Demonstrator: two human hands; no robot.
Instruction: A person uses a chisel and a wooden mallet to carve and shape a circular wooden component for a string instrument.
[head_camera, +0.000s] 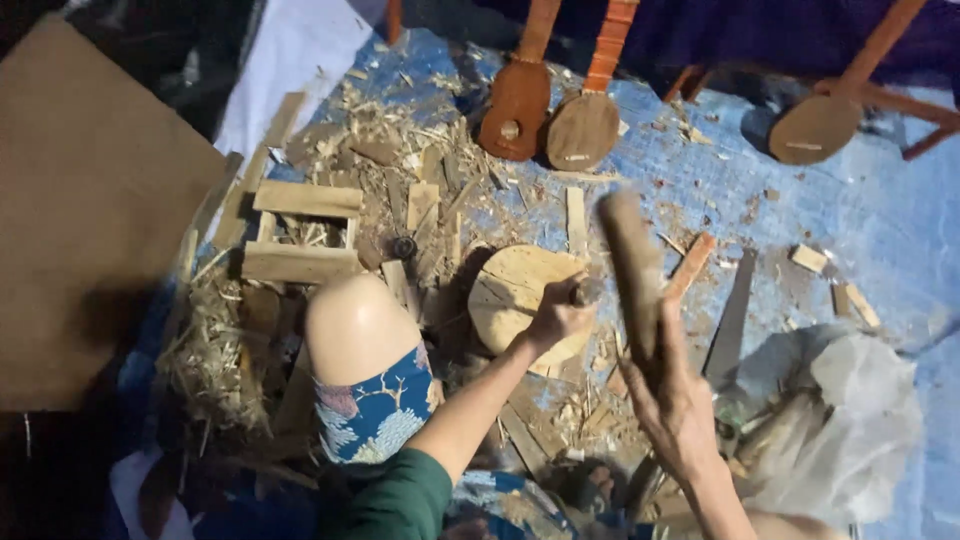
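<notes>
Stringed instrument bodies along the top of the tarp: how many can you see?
3: a reddish-brown one at top centre, a darker one touching its right side, and a third apart at top right. The frame edge may hide more.

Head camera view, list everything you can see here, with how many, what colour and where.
Round wooden disc: one, pale tan, centre, on the blue tarp.
Wooden mallet: one, brown, blurred, right of the disc.
Small stringed instrument bodies: three, brown; two at top centre, one at top right.
Wooden frame: one, light wood, left of centre.
Shavings and offcuts: many, straw-coloured, scattered across the tarp.
Plastic bag: one, whitish, lower right.
Board: one, brown, far left.
Knee: one, bare, above blue patterned shorts.
Left hand: grip on a tool at the disc.
Right hand: grip on the mallet.
</notes>
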